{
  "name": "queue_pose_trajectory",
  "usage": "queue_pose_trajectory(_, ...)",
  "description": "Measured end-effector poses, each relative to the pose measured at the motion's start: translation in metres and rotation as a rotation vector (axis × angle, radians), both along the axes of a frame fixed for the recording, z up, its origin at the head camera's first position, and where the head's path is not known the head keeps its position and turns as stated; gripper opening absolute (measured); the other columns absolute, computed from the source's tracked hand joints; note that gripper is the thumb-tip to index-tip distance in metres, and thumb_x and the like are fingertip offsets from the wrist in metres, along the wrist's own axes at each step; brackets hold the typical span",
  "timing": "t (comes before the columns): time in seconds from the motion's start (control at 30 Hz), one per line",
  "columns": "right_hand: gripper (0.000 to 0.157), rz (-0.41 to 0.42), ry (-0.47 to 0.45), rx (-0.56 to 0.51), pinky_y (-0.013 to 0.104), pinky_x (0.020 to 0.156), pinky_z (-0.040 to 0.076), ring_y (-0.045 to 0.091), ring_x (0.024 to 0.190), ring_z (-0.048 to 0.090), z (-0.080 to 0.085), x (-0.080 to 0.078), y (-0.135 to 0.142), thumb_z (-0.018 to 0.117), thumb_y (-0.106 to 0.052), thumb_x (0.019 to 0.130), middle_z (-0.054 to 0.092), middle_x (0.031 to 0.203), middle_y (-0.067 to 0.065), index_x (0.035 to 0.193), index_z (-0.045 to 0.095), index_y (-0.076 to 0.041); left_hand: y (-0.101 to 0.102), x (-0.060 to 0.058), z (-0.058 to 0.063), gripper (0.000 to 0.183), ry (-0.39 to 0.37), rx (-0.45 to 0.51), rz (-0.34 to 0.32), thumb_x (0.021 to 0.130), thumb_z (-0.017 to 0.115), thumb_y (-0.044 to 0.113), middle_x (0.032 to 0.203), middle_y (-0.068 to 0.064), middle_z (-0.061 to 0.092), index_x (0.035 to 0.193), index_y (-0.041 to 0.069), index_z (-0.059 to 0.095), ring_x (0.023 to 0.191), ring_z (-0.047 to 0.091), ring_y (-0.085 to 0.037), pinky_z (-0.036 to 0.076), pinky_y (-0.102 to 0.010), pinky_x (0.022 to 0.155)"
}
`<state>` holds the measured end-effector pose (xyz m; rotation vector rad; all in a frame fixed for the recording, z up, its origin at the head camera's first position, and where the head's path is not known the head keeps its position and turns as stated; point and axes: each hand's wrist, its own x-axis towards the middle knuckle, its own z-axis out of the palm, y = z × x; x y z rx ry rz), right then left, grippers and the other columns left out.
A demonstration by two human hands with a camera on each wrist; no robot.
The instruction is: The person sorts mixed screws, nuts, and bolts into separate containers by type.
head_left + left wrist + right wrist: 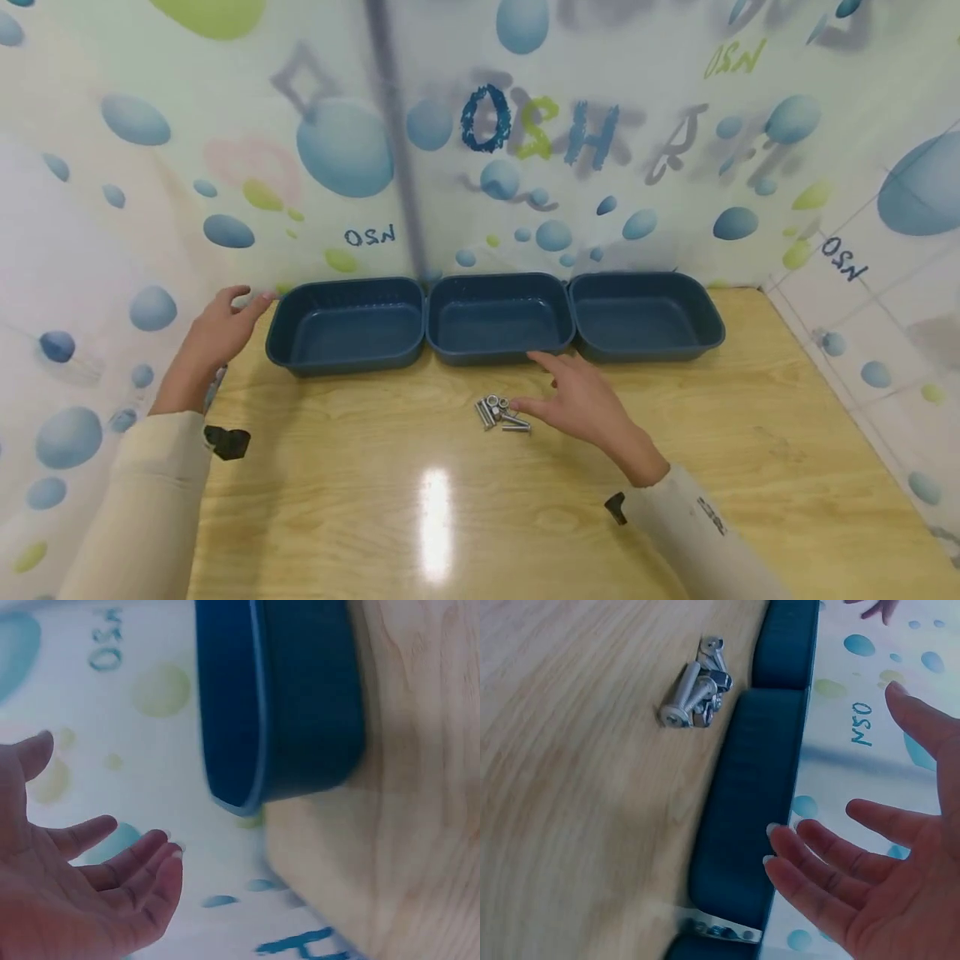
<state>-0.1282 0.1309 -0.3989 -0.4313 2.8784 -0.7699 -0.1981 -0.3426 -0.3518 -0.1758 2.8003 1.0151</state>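
Observation:
A small pile of metal bolts and nuts (pixel 497 410) lies on the wooden table, in front of the middle blue bin (pixel 501 321). The right hand (pixel 581 400) hovers just right of the pile with thumb and fingers spread, holding nothing. In the right wrist view, the bolts (pixel 686 694) lie heaped together, apart from the right hand (pixel 877 877). Beside the outer edge of the left blue bin (pixel 348 325), the left hand (pixel 221 327) is raised with relaxed fingers and nothing in it. The left wrist view shows the left hand (pixel 97 892) apart from the bin (pixel 307 705).
A third blue bin (pixel 645 317) stands at the right end of the row, against the patterned backdrop (pixel 465 208). The wooden table (pixel 360 500) extends in front of the bins. More patterned sheeting (pixel 900 350) borders the right side.

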Motion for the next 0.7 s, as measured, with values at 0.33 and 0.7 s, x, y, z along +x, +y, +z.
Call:
queue_pose_trajectory(0.33,0.068,-0.107,-0.254,-0.328,0.032,0.066,0.052,0.019,0.090,0.064,-0.028,-0.015,0.008,0.073,-0.053,0.081,0.067,0.109,0.007,0.136,0.058,-0.016,-0.014,-0.032,-0.025,0.093,-0.157,0.269,0.199,0.095,0.033,0.066,0.133,-0.028,0.038,0.155,-0.002,0.009,0.109,0.047,-0.034,0.051,-0.035,0.080)
queue_pose_trajectory(0.7,0.048,-0.257,-0.531,-0.580,0.028,0.055,0.045,0.016,0.056,0.051,-0.055,-0.018,0.015,0.079,-0.031,0.082,0.063,0.069,0.007,0.122,0.066,-0.007,-0.010,-0.060,-0.054,0.063,-0.281,0.350,0.370,0.099,0.045,0.040,0.114,-0.007,0.043,0.145,-0.001,0.032,0.097,0.050,-0.019,0.050,-0.029,0.075)
